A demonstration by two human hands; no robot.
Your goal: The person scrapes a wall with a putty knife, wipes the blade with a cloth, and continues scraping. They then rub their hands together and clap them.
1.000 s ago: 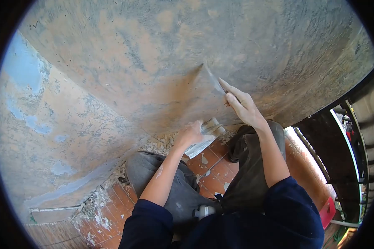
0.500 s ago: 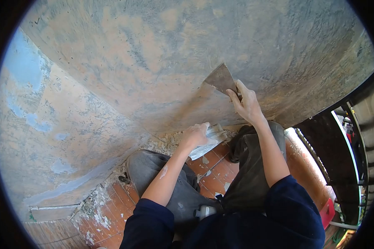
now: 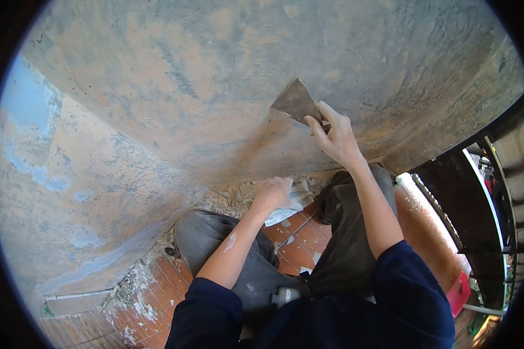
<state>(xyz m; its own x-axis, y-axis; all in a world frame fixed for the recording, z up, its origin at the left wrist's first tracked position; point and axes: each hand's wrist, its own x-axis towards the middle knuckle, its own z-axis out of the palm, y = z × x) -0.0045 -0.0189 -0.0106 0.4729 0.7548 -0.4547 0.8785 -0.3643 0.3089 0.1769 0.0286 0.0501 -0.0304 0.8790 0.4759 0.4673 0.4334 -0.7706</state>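
Observation:
My right hand (image 3: 339,138) grips a putty knife (image 3: 297,102) by its handle. The wide, flat blade points up and left, close against the scuffed wall (image 3: 227,110), and casts a shadow below it. Lower down, between my knees, my left hand (image 3: 272,195) is closed around a pale, whitish-grey flat piece (image 3: 282,216) with a ridged surface. I cannot tell exactly what it is. Pale dust coats the fingers of my left hand, and a white smear marks that forearm.
Crumbled wall flakes (image 3: 239,199) lie along the wall's foot. More chips (image 3: 138,302) litter the red floor tiles (image 3: 157,311) at left. Blue paint patches (image 3: 28,99) remain on the left wall. A red object (image 3: 459,292) and a dark frame (image 3: 466,203) stand at right.
My right hand and the putty knife have shifted slightly left and up along the wall. My left hand keeps its hold on the pale piece, turned slightly so less of it shows.

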